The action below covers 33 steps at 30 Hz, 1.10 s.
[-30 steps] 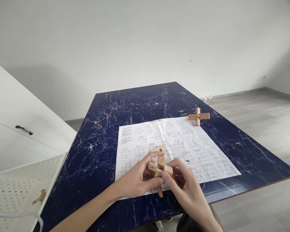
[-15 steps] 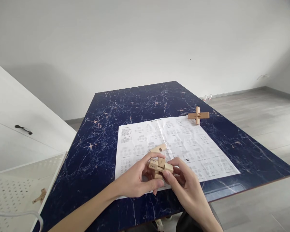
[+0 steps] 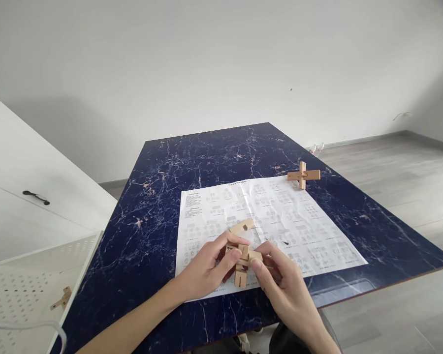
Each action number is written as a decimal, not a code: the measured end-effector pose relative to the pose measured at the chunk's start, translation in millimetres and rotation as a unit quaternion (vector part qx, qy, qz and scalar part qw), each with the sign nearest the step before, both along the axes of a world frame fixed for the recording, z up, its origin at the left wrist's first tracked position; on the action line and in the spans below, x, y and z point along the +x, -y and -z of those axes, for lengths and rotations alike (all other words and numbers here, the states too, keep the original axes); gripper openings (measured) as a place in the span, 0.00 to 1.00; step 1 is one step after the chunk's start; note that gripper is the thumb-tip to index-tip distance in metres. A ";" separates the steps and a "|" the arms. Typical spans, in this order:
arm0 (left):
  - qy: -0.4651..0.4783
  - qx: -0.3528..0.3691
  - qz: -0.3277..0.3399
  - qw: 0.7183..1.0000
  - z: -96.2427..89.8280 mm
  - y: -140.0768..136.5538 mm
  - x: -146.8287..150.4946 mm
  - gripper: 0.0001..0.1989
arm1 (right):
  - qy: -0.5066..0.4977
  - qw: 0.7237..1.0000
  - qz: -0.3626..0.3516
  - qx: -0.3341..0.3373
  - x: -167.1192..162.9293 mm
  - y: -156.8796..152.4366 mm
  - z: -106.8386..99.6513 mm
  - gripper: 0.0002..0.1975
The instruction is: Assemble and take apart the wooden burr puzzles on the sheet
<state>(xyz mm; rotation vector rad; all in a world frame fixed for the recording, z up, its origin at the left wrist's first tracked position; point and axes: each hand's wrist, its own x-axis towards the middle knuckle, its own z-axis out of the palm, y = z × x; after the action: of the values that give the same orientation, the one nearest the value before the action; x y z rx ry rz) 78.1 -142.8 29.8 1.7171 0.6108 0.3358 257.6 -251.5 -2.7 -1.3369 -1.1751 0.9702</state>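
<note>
A partly joined wooden burr puzzle (image 3: 240,278), made of pale notched sticks, is held between both hands above the printed sheet. My left hand (image 3: 216,260) is closed on its left side, thumb and forefinger pressing the sticks. My right hand (image 3: 278,275) pinches the block end at its right. Fingers hide part of the puzzle. Just beyond my left fingers, a loose notched wooden stick (image 3: 242,226) lies on the instruction sheet (image 3: 203,216), which is creased and covered with small diagrams.
A cross-shaped wooden puzzle (image 3: 302,175) rests at the sheet's far right corner on the dark blue marbled table (image 3: 206,162). To the left, a white perforated cart (image 3: 18,285) holds another wooden piece (image 3: 62,298) and a white cable (image 3: 25,325). A white cabinet (image 3: 37,172) stands behind it.
My left thumb has moved up onto the puzzle's upper part, exposing the lower stick end. The numbered stick end is now mostly covered by my left fingers. My right hand keeps its pinch.
</note>
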 end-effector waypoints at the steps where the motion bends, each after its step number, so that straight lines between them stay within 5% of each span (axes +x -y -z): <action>1: -0.001 0.011 0.000 1.000 0.5 0.0 -0.6 0.23 | 0.006 1.000 -0.003 0.002 -0.1 -0.1 -1.2 0.18; 22: 0.056 0.080 -0.038 0.994 7.0 2.7 0.0 0.15 | 0.028 0.999 -0.028 0.009 0.5 -5.7 -9.8 0.24; 33: 0.040 -0.092 -0.042 0.994 1.8 -2.0 3.2 0.22 | 0.017 1.000 -0.002 -0.015 -0.2 -5.0 0.6 0.28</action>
<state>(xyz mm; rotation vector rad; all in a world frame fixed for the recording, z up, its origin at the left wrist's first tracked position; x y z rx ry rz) 81.4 -140.8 28.0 1.4968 0.6371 0.3929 257.4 -246.5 -3.3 -1.3795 -1.1931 0.9742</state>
